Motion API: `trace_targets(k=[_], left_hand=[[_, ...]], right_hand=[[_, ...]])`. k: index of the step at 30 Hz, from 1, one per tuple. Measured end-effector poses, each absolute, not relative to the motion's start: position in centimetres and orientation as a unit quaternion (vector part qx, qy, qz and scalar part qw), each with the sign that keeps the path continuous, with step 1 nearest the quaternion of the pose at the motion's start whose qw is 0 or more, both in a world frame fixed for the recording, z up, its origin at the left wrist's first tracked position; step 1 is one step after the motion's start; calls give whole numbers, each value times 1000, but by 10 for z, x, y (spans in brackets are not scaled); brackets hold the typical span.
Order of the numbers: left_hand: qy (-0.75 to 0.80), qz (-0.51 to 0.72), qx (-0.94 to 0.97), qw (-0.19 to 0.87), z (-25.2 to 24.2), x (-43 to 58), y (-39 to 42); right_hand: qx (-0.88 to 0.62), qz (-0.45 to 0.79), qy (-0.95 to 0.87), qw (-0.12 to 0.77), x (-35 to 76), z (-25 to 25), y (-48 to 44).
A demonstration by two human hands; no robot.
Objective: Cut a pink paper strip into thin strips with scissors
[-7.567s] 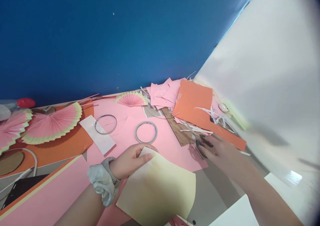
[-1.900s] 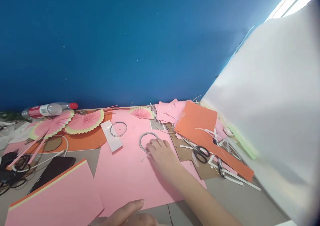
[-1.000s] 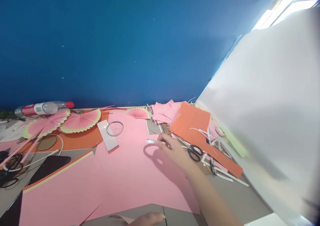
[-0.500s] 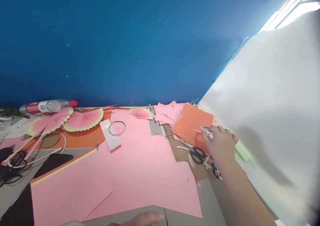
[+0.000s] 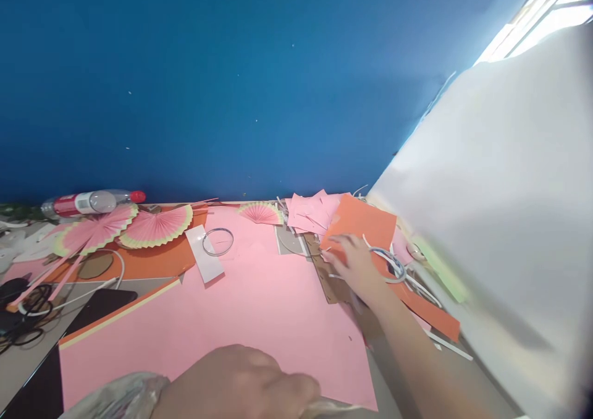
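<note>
My right hand [image 5: 356, 267] reaches over an orange paper sheet [image 5: 365, 218], its fingers apart and bent, with nothing visible in them. Its fingertips are near the brown cardboard [image 5: 324, 280] and a thin strip. Just right of the hand lies a round, ring-shaped roll [image 5: 393, 269], pale blue-grey and white. My left hand [image 5: 241, 382] is low in front, over the large pink paper [image 5: 259, 301], its fingers curled. A pale, blurred thing [image 5: 331, 408] shows by its fingertips; I cannot make out what it is.
Pleated pink fans [image 5: 155, 226] with yellow edges lie at the back left, near a plastic bottle [image 5: 92, 201]. A ring [image 5: 217, 241] rests on a white card [image 5: 202, 264]. Pink scraps [image 5: 315, 212] lie by the blue wall [image 5: 231, 85]. Black cables [image 5: 34, 308] are at left.
My right hand has moved left across the orange paper, and its fingers have opened from a pinch. My left hand has risen further into view, now curled. The scissors are now hidden.
</note>
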State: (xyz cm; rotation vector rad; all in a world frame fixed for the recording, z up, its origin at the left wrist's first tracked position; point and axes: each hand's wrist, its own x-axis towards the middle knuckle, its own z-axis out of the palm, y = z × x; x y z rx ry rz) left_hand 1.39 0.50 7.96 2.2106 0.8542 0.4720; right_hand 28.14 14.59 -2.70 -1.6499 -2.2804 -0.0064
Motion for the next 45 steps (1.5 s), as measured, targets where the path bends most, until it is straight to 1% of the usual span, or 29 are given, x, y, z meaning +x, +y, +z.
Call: trace_targets(k=[2, 5, 8, 11, 13, 15, 18, 19, 22, 25, 29, 32, 34, 37, 39, 42, 45], left_hand=[[397, 202, 825, 348, 81, 15, 7], [486, 206, 770, 359, 71, 11, 20], [522, 193, 723, 409, 47, 2, 40], [576, 205, 684, 398, 17, -4, 56], [583, 269, 673, 367, 0, -4, 63], [548, 330, 681, 357, -15, -1, 68], [528, 411, 622, 407, -34, 3, 74], [528, 438, 586, 432, -38, 3, 76], [527, 462, 559, 443, -45, 3, 78], [519, 469, 549, 457, -43, 3, 77], [509, 481, 496, 513, -46, 6, 77], [503, 510, 465, 520, -54, 5, 79], [512, 520, 456, 509, -57, 4, 80], [519, 530, 469, 480, -57, 0, 81], [519, 546, 474, 456, -55, -3, 82], [514, 571, 467, 437, -56, -6, 83], [508, 592, 447, 438, -59, -8, 82]], right_hand=[[-536, 44, -828, 158, 261, -32, 149], [-526, 89, -828, 175, 243, -38, 156], [-520, 144, -816, 207, 234, -36, 154], [-481, 228, -812, 241, 223, -31, 140], [-441, 282, -811, 261, 212, -32, 128], [-415, 316, -807, 277, 200, -38, 118], [-394, 344, -799, 296, 186, -49, 112], [-389, 346, -799, 300, 184, -52, 111], [-389, 328, -801, 316, 183, -57, 108], [-390, 282, -809, 336, 187, -60, 106], [-377, 214, -824, 365, 193, -69, 107], [-351, 164, -836, 388, 196, -73, 108], [-349, 157, -834, 398, 198, -72, 108], [-388, 184, -810, 400, 201, -68, 108], [-426, 215, -792, 381, 202, -65, 107], [-460, 268, -780, 331, 200, -60, 104], [-460, 306, -793, 257, 195, -55, 99]])
